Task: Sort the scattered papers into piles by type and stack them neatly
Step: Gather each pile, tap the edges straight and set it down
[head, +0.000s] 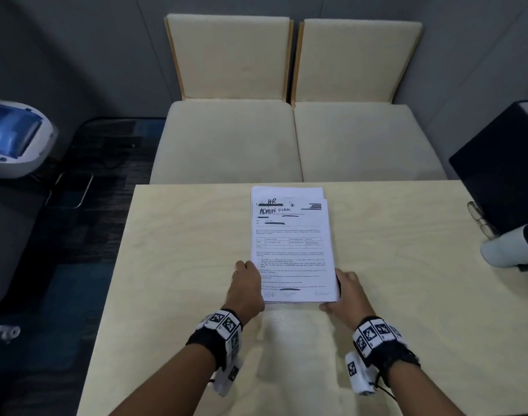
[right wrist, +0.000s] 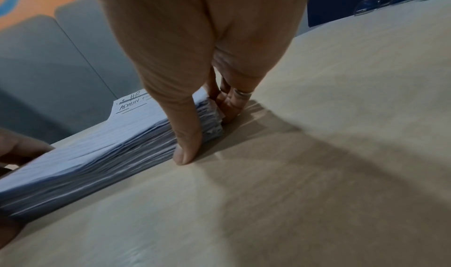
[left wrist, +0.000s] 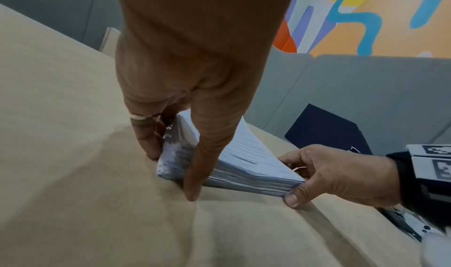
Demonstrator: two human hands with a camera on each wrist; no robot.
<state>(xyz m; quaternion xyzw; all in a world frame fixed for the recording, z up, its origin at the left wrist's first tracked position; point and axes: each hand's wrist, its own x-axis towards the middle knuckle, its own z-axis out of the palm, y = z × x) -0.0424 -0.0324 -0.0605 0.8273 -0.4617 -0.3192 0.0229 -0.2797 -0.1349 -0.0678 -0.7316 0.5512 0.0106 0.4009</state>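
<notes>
One paper stack (head: 292, 244): thick, white printed sheets, rectangular, the top sheet hand-marked "HR" and "ADMIN FORM" and carrying a printed table. It is lying flat near the middle of the table (head: 181, 265), long side running toward 12 o'clock; one sheet beneath is poking out at the far end, and the side edges are looking ragged in the wrist views.

Two hands, both yours, are bracketing the stack's near corners. Your left hand (head: 246, 288) is sitting at 9 o'clock of the stack, fingers curled down against the left edge and thumb against the near edge. Your right hand (head: 348, 291) is sitting at 3 o'clock, fingers curled against the right edge, thumb tip pressing the near corner. Each is clasping the stack's sides.

One table: pale wood-grain top, smooth, rectangular.

Two seat cushions (head: 226, 142) at 12 o'clock, cream fabric, each with a matching upright back.

One dark box (head: 502, 163) at 2 o'clock, with a pair of clear glasses (head: 478, 217) lying beside it.
</notes>
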